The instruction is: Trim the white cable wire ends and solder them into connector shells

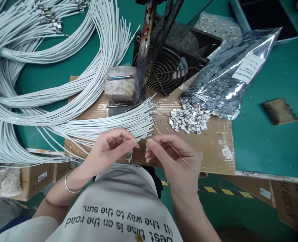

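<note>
My left hand [113, 148] is closed in a pinch, thumb against index finger, beside the tips of a bundle of white wires [108, 122]; what the fingertips hold is hidden. Just across a small gap, my right hand [176, 154] also pinches, with a tiny pale piece partly visible at its fingertips. A thin solder-like wire [179, 154] runs through this hand, its free end pointing toward the wire tips. Small silvery metal terminals [189, 119] lie heaped beyond my right hand. Both hands are over a brown cardboard sheet [214, 148].
A dark, stained metal tool [142, 57] slants down in front of a black fan [166, 72]. Beside it sits a plastic-wrapped block [120, 89]. At right are a clear bag [219, 80] of terminals, a scorched sponge-like pad [280, 111] and a dark-screened device [267, 18].
</note>
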Motion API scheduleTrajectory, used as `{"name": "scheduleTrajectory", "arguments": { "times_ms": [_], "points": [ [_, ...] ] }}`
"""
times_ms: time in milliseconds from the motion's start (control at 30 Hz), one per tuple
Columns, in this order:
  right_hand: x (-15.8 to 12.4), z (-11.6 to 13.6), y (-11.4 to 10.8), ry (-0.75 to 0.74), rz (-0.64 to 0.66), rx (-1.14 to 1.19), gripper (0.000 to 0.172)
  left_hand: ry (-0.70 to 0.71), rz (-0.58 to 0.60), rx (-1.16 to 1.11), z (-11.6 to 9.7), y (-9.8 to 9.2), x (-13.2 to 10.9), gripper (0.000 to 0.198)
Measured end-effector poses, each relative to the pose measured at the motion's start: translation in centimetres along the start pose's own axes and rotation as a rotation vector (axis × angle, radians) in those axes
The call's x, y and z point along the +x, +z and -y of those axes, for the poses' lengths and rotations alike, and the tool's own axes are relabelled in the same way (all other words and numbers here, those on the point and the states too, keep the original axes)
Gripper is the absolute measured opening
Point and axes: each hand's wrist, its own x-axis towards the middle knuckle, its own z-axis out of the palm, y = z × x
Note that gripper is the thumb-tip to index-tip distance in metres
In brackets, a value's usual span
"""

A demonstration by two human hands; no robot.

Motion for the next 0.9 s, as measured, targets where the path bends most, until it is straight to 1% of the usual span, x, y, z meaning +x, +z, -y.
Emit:
{"name": "scheduleTrajectory", "arguments": {
  "times_ms": [100,200,300,500,667,767,833,900],
  "points": [
    [0.0,-0.1,0.1,-0.008,0.036,-0.034,0.005,0.013,-0.001,-0.014,-0.2,0.3,0.0,0.025],
    [0.0,-0.1,0.1,-0.058,0.086,-0.065,0.008,0.013,0.004,-0.059,-0.4,0.4,0.0,0.022],
    [0.0,0.0,0.1,-0.088,0.114,-0.084,0.01,0.008,0.004,-0.068,-0.3,0.5,0.0,0.023],
    [0.1,0.0,0.1,-0.066,0.16,-0.028,0.014,0.006,0.042,-0.034,0.2,0.2,-0.4,0.027],
    [0.4,0.2,0.4,-0.072,0.172,0.043,0.018,-0.045,0.08,-0.055,0.1,-0.1,-0.6,0.03],
    [0.3,-0.1,0.7,-0.079,0.175,0.102,0.02,-0.06,0.113,-0.069,0.0,-0.2,-0.7,0.032],
    [0.2,-0.6,0.9,-0.068,0.163,0.146,0.018,-0.057,0.118,-0.074,0.0,-0.3,-0.8,0.032],
    [0.1,-1.0,1.1,-0.043,0.124,0.187,0.014,-0.04,0.106,-0.063,0.0,-0.3,-0.8,0.03]
  ]
}}
